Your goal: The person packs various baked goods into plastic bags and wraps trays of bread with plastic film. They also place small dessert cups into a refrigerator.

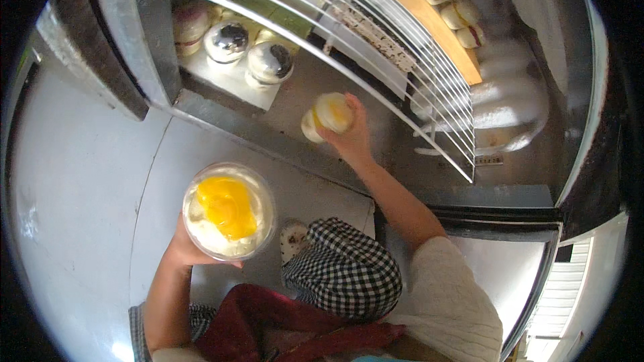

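Observation:
My left hand point(185, 247) holds a clear dessert cup point(229, 211) from below, out over the floor. White cream fills this cup, with a glossy yellow topping in its middle. Inside the fridge, my right hand point(349, 133) is closed around a second clear cup point(332, 113) with cream and yellow layers, partly blurred. That cup is low in the cabinet, under the front edge of the wire shelf point(322, 53); whether it touches the cabinet floor I cannot tell. To its left, two cream cups with dark toppings point(270, 63) stand on a white board point(236, 83).
Another cup with a reddish layer point(191, 30) stands at the far left of the cabinet. On the wire shelf lies a wooden board point(432, 22) beside a row of cream-filled items point(460, 15). A speckled slab point(375, 35) shows beneath the wires. The fridge door point(95, 55) hangs at left.

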